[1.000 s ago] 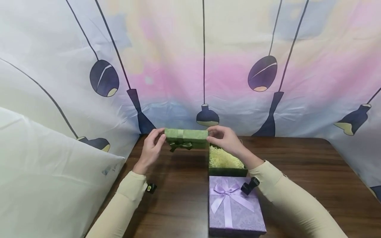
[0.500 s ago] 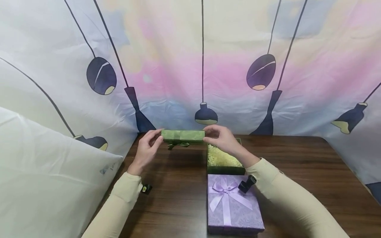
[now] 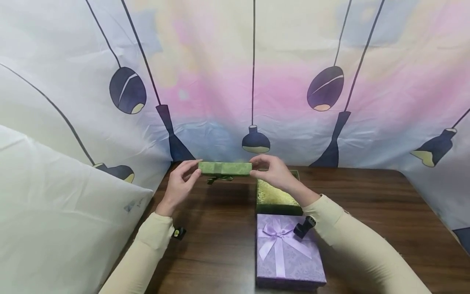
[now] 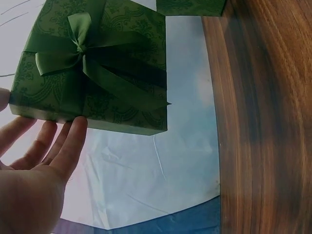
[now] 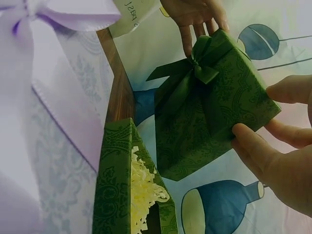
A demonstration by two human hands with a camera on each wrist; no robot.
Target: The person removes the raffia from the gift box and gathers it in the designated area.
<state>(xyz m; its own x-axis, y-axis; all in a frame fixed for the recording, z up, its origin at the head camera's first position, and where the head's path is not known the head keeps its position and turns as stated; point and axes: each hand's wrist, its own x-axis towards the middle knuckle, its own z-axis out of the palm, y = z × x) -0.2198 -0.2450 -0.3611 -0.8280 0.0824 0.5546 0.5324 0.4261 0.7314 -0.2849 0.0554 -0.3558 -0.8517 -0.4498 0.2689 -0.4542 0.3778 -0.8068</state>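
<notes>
A green lid is up in the air over the back of the table, left of the open green box. The left hand pinches one end and the right hand pinches the other, with fingers and thumbs. The lid is tipped, and it has swirly dark patterns, a thin edge and a shiny green bow. The right hand and wrist hide part of the open box, which has crinkly yellow paper strips inside. Close in front sits a purple box with flowery marks and a smooth purple bow; a little black camera covers a bit of it. The table is brown with wood stripes. Behind hangs a wrinkly cloth with lamp pictures. A creased white sheet slopes on the left.
</notes>
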